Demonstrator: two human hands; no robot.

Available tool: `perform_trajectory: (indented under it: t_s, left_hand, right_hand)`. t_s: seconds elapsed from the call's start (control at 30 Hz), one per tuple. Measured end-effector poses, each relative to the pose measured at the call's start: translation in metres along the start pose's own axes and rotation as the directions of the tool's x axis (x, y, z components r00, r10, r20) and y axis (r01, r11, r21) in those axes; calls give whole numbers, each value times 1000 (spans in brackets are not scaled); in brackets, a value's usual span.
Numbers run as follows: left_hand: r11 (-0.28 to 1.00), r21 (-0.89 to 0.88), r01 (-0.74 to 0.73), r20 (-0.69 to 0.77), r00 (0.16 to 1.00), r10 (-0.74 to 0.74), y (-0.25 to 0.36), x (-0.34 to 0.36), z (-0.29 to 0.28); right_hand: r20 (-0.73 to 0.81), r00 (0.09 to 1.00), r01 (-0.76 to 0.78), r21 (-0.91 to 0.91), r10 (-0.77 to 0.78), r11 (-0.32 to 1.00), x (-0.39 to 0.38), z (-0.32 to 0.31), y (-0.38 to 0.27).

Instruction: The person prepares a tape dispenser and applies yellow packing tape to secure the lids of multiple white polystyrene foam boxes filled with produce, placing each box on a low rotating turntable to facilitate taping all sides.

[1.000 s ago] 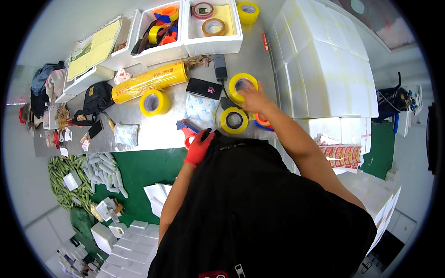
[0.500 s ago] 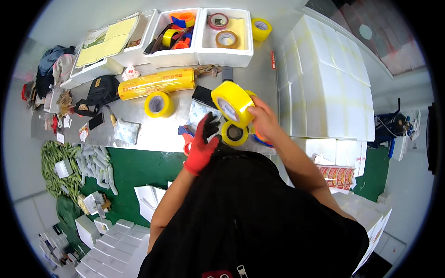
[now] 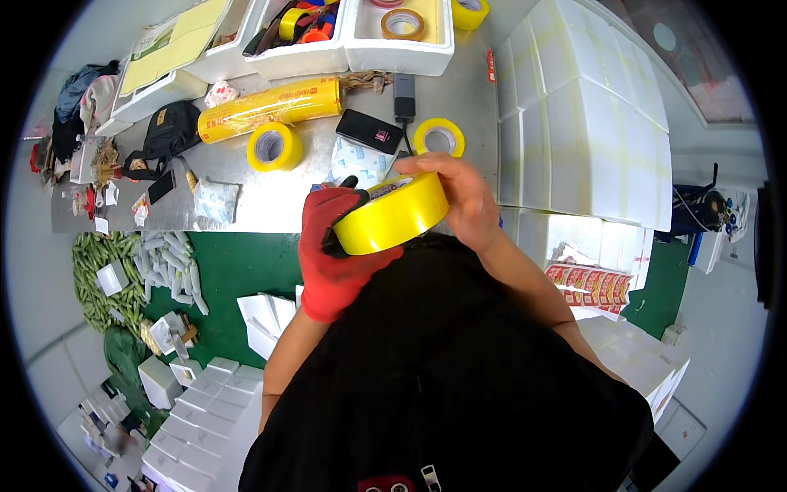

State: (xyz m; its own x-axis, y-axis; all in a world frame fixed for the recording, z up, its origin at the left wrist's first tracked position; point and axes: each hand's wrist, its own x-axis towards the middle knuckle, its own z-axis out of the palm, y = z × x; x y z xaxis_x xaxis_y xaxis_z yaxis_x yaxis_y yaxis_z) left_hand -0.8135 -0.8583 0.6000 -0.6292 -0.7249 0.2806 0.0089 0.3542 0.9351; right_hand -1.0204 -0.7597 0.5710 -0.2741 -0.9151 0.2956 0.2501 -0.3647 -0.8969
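A wide roll of yellow packing tape [image 3: 398, 217] is held up close to my body, tilted so its outer face shows. My left hand [image 3: 332, 254], in a red glove with black fingers, is closed round the roll's left side. On the far right side, my bare right hand [image 3: 467, 201] has its fingers bent over the roll's upper edge; its thumb is hidden. Just beyond the hands, a second tape roll [image 3: 438, 138] rests on the metal table [image 3: 270, 197], beside a black phone-like slab [image 3: 369, 131] and a blue-and-white packet [image 3: 358, 162].
Another tape roll [image 3: 275, 148] lies by a long yellow film roll [image 3: 270, 109]. White foam boxes [image 3: 398, 53] line the table's back. Tall stacked foam boxes [image 3: 582, 148] stand at the right. Green vegetables [image 3: 106, 287] are piled on the floor at the left.
The tape roll has come down nearer my body and turned. My left hand, earlier apart from it with fingers spread, has taken hold of it. My right hand has shifted its grip.
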Motion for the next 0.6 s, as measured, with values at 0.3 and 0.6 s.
perform_trajectory:
  t_s: [0.3, 0.6]
  left_hand:
    - [972, -236, -12, 37, 999, 21, 11, 10, -10]
    - [986, -167, 29, -16, 999, -32, -5, 0, 4]
  right_hand:
    - [18, 989, 134, 258, -144, 957, -4, 2, 17]
    - [61, 979, 200, -104, -195, 974, 2, 7, 3]
